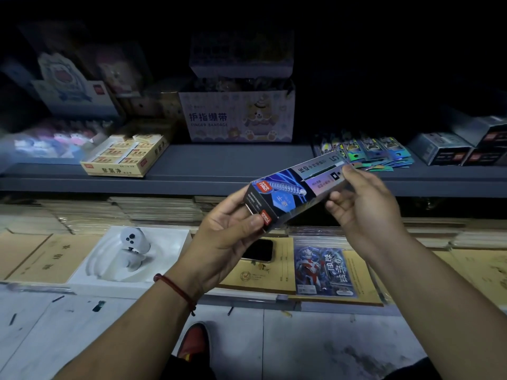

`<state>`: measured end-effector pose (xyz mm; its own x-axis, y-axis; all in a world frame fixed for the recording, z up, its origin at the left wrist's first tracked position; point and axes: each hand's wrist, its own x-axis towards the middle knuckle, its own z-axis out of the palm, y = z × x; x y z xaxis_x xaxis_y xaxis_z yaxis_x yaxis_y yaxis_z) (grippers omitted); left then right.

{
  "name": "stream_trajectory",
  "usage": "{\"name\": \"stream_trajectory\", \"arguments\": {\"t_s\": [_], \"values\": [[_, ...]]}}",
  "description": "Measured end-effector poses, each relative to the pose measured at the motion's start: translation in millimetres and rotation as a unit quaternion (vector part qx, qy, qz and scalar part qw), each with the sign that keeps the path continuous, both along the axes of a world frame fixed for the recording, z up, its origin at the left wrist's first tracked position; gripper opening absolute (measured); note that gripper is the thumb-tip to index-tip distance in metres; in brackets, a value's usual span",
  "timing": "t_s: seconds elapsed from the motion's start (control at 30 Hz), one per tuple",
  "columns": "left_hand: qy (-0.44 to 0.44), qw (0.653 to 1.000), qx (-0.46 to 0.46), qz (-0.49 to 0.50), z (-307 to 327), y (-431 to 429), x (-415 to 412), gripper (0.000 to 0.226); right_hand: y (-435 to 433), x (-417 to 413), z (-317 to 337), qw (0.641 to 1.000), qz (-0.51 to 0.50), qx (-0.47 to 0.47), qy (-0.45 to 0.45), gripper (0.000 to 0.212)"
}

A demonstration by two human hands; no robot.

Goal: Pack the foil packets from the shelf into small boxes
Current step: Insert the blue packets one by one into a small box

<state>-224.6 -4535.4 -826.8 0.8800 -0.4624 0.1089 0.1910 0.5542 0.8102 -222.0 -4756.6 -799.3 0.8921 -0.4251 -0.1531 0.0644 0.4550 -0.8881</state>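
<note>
Head view: small box [296,192] held tilted in air before the shelf [233,165]. Left hand [227,239] grips its lower end, right hand [362,204] pinches upper end. Foil packets [370,153] lie on shelf just behind right hand.

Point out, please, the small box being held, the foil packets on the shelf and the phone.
small box [296,187], head view, its printed top face.
foil packets [378,150], head view, middle of the pile.
phone [259,250], head view, its dark screen.

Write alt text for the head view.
A left hand and right hand hold a small box by its ends, in front of a dim shelf. Behind the right hand, foil packets lie on the shelf.
</note>
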Motion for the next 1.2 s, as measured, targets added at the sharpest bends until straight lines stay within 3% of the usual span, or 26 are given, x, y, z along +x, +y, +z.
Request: {"name": "stream_trajectory", "arguments": {"t_s": [0.13,0.33,0.5,0.7,0.83,0.93,1.0,1.07,1.13,1.2], "values": [[-0.003,1.000,0.000,0.017,-0.9,4.6,4.1,0.080,5.8,-3.0,-1.4,1.000,-0.007,-0.005,-0.005,0.019],[0.018,1.000,0.002,0.021,0.9,4.6,1.0,0.074,7.5,-3.0,1.0,1.000,-0.013,-0.003,-0.002,0.009],[0.034,0.999,0.005,0.028,2.4,4.0,-1.9,0.083,4.9,-5.0,-0.7,1.000,-0.009,-0.019,0.004,0.010],[0.069,0.996,-0.002,0.058,8.4,4.7,1.2,0.051,-4.3,-10.0,1.5,0.999,-0.016,-0.042,0.024,0.022],[0.100,0.989,-0.048,0.102,10.5,9.3,9.4,0.043,-5.7,-14.3,8.6,0.995,0.068,-0.052,0.053,0.033],[0.109,0.983,-0.070,0.131,11.3,13.0,13.1,0.058,-4.7,-16.6,12.6,0.976,0.181,-0.107,0.062,0.027],[0.084,0.986,-0.034,0.140,12.0,12.4,13.3,0.066,-1.8,-19.3,13.5,0.957,0.250,-0.137,0.057,0.028],[0.051,0.986,0.042,0.156,10.8,8.9,9.7,0.051,3.3,-22.7,13.7,0.944,0.293,-0.145,0.050,0.026],[0.007,0.979,0.122,0.160,9.9,1.3,1.3,0.037,9.3,-25.9,15.5,0.945,0.298,-0.132,0.039,0.026],[-0.037,0.972,0.182,0.145,8.9,-11.0,-10.3,0.040,14.3,-29.2,17.4,0.952,0.281,-0.119,0.017,0.026]]}}
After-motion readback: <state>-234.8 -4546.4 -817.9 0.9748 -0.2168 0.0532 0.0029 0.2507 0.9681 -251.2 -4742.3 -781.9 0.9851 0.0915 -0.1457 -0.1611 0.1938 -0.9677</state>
